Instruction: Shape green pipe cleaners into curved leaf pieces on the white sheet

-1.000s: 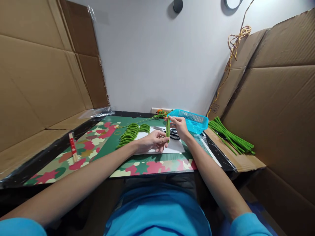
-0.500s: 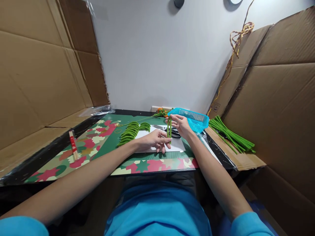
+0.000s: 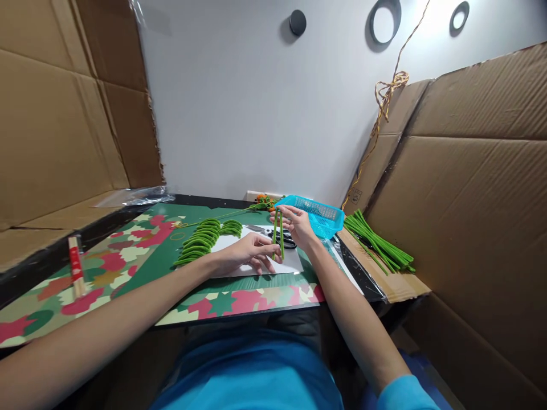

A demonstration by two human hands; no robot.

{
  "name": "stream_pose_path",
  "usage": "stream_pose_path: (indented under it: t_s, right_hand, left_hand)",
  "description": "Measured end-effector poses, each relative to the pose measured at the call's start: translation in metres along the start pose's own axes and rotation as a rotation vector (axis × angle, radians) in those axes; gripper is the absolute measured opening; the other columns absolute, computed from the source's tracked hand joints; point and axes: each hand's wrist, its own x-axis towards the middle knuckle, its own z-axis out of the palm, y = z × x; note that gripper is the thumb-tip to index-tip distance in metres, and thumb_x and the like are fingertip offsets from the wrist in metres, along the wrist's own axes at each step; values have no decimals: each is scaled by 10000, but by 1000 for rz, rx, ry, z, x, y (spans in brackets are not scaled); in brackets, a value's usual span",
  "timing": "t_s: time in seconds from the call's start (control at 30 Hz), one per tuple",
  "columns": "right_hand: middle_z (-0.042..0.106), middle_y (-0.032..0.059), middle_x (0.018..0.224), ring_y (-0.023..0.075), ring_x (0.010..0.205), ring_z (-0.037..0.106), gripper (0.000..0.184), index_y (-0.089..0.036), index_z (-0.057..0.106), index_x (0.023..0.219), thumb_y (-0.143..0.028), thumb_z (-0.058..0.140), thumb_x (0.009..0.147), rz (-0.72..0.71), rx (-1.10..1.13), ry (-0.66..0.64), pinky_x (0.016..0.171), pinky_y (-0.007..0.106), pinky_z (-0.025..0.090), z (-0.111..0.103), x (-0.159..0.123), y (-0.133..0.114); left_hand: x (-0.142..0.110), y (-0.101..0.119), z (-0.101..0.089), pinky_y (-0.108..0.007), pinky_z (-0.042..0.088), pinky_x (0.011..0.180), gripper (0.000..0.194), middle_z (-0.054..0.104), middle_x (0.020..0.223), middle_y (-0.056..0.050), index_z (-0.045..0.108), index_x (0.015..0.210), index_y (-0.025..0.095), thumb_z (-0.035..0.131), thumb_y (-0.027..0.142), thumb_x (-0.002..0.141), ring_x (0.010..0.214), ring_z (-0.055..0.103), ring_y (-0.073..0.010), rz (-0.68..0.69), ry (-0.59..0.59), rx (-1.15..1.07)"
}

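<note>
A green pipe cleaner (image 3: 282,239), bent double at its top, hangs upright with two legs apart. My right hand (image 3: 298,226) pinches it at the bend. Lower down, my left hand (image 3: 252,253) has its thumb and forefinger at the legs, closed on one of them as far as I can see; its other fingers hang loose. Under the hands lies a white sheet (image 3: 226,242). Black-handled scissors (image 3: 290,245) rest on it, partly behind the pipe cleaner. Curved green pipe-cleaner pieces (image 3: 200,239) lie in a row left of my left hand, with a shorter row (image 3: 231,228) beside them.
A blue plastic basket (image 3: 331,213) stands behind my right hand, and orange and green flowers (image 3: 262,201) lie beside it. Straight green pipe cleaners (image 3: 380,245) are bundled on cardboard at right. A red-wrapped stick bundle (image 3: 76,266) lies left. Cardboard walls (image 3: 470,188) flank the table.
The camera view has swung right and up, so everything sits further left. The pipe cleaner's two legs are spread wider apart. Both hands stay at the pipe cleaner.
</note>
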Motion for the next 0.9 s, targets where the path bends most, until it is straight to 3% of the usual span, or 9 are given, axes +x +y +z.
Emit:
stream_pose_path:
  t_s: [0.1, 0.2, 0.27, 0.57, 0.9]
  right_hand:
    - [821, 108, 897, 244, 790, 807, 451, -162, 748, 945, -458, 949, 669, 0, -21, -2, 702, 288, 614, 0, 0, 2]
    - [821, 104, 898, 238, 779, 805, 451, -165, 743, 941, -456, 952, 668, -16, -17, 8, 701, 289, 609, 1, -1, 3]
    - [821, 104, 901, 231, 774, 803, 456, -164, 741, 940, -460, 953, 664, -21, -10, 10, 709, 287, 607, 1, -1, 3]
    - [809, 80, 858, 227, 752, 794, 501, -176, 731, 978, -498, 949, 663, -3, 2, -15, 687, 282, 597, 2, -1, 4]
    - [805, 51, 839, 160, 680, 740, 446, -188, 758, 934, -461, 963, 647, 27, 39, -36, 685, 254, 590, 1, -3, 3]
  left_hand:
    - [1, -3, -1, -225, 537, 549, 469, 777, 924, -141, 780, 932, 124, 789, 585, 844, 823, 791, -264, 11, 20, 9]
    - [2, -5, -1, -246, 552, 552, 480, 786, 1013, -161, 792, 979, 133, 823, 580, 807, 868, 791, -284, 22, 42, -14]
    - [3, -5, 0, -247, 553, 545, 483, 786, 1068, -168, 795, 1007, 140, 833, 574, 798, 849, 791, -273, 21, 52, -27]
    - [0, -6, -1, -221, 527, 517, 450, 790, 913, -140, 791, 933, 128, 847, 550, 787, 744, 774, -231, 44, 52, 11]
    - [-3, -1, 1, -277, 605, 690, 433, 791, 863, -128, 793, 910, 118, 850, 533, 799, 764, 772, -222, 38, 9, 47]
